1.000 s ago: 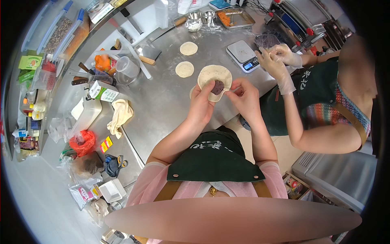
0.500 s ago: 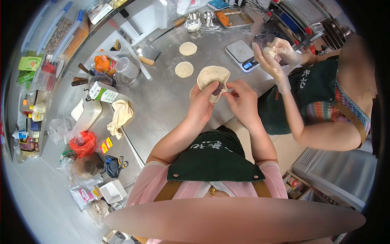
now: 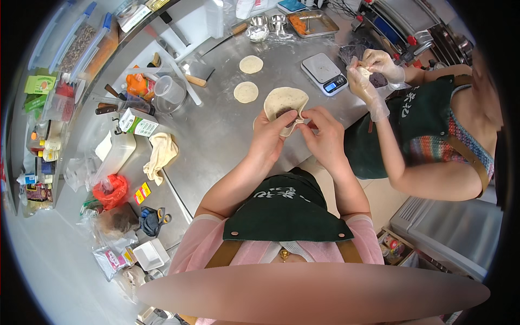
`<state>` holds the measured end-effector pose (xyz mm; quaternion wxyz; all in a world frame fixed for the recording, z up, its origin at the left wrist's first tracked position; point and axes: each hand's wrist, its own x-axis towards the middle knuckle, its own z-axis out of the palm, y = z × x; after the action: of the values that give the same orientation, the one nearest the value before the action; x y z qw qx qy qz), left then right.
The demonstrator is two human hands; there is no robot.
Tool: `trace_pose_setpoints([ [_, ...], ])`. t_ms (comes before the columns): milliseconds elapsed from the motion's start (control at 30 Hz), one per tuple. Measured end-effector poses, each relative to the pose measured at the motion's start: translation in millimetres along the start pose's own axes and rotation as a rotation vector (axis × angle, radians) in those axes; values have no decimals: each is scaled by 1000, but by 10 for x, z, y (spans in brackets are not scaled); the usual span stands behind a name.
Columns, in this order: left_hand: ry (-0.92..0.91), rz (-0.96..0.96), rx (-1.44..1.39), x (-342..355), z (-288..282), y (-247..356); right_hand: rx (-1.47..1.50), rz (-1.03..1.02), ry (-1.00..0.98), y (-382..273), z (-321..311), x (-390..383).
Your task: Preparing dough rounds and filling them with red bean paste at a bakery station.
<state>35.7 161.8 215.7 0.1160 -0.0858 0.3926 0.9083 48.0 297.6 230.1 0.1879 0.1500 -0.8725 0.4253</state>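
Observation:
Between my two hands is a round dough wrapper (image 3: pixel 287 98), cupped upward around a dark purple filling (image 3: pixel 283 111). My left hand (image 3: pixel 271 131) holds it from the left, its thumb pressing over the filling. On the wrapper's right edge, my right hand (image 3: pixel 323 134) pinches the dough between thumb and fingers, where small folds show. Two flat dough rounds, a far one (image 3: pixel 251 64) and a nearer one (image 3: pixel 246 92), lie on the steel table just beyond. Part of the filling is hidden under my left thumb.
To the right a co-worker's gloved hands (image 3: pixel 374 76) work a pale piece of dough. A digital scale (image 3: pixel 320 69) stands between us. A scraper (image 3: pixel 197 75), a clear plastic jug (image 3: pixel 169 92) and a cream cloth (image 3: pixel 161 154) lie leftward. At the back is a metal tray (image 3: pixel 319 27).
My left thumb has shifted onto the filling, covering more of it. My right hand stays pinching the edge. The co-worker's hands have moved slightly, showing more purple filling beside them.

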Motion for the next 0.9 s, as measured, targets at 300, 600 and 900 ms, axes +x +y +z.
trace_pose_setpoints([
  [300, 24, -6, 32, 17, -16, -40, -33, -51, 0, 2, -4, -11],
  [600, -34, -15, 12, -4, -25, -34, -60, -34, -10, -18, -44, -9],
  [900, -53, -51, 64, -4, -39, -30, -170, -102, -48, -13, -91, -12],
])
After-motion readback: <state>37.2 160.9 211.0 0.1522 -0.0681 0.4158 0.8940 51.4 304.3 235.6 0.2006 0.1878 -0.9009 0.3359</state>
